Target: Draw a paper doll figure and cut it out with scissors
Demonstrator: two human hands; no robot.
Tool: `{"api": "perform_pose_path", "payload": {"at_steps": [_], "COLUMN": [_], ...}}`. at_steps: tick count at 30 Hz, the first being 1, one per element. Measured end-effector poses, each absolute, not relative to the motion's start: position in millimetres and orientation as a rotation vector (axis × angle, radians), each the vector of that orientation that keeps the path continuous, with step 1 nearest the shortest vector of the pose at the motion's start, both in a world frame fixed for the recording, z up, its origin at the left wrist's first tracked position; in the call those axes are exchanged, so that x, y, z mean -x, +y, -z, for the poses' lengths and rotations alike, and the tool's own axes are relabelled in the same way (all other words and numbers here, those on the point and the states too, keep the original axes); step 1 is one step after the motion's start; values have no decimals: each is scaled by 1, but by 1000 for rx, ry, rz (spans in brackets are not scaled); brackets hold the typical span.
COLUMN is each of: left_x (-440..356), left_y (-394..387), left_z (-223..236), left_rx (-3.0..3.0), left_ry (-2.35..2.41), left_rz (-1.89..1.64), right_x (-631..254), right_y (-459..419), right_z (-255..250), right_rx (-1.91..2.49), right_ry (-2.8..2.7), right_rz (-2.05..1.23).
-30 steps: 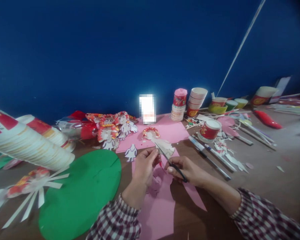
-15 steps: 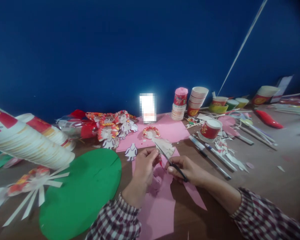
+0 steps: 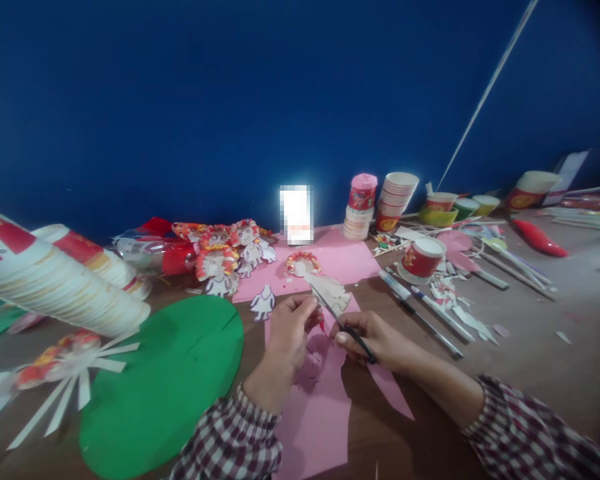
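Right hand is gripping scissors beside a pinched left hand

And here we are, with everything being placed from the green sheet (image 3: 165,383) lying flat on the bench (image 3: 505,393). To its right, the right hand (image 3: 367,333) is curling its fingers around the black handles of the scissors (image 3: 357,341). The blades are slanting away from the person and toward the left hand (image 3: 293,330), which is also working right of the green sheet, nearer to it. That left hand is holding thumb against fingers in a tight pinch beside the blades; what it is gripping, if anything, I cannot tell. A small red scrap (image 3: 323,327) is showing between the hands.

Pink paper (image 3: 320,437) is spreading beneath them, right of the green sheet. A white cutout (image 3: 337,293) is showing past the scissors, farther right and back from the green sheet; whether the blades are touching it, I cannot tell. Just beyond the sheet's far right edge, a paper figure (image 3: 263,305) is lying alone, while a cluster of dolls (image 3: 219,263) is crowding directly behind the sheet. Over on its left, a long stack of cups (image 3: 70,287) is leaning. Well to its right, pens (image 3: 430,323) are lying near a red cup (image 3: 424,258).
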State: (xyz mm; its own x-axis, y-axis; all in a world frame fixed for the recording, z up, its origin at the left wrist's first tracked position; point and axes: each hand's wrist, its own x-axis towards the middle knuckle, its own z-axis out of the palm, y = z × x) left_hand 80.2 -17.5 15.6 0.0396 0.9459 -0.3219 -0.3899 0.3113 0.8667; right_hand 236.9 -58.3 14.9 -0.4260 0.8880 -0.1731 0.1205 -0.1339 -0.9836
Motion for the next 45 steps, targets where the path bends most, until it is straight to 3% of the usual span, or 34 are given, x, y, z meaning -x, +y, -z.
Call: {"api": "perform_pose_path", "payload": {"at_steps": [45], "left_x": [-83], "left_y": [-21], "left_z": [-22], "left_rx": [-588], "left_ry": [1059], "left_rz": [-1117], "right_x": [-236], "right_y": [-58], "right_z": [-11], "right_rx": [1183], "right_ry": [-1482], "right_rz": [-1596]}}
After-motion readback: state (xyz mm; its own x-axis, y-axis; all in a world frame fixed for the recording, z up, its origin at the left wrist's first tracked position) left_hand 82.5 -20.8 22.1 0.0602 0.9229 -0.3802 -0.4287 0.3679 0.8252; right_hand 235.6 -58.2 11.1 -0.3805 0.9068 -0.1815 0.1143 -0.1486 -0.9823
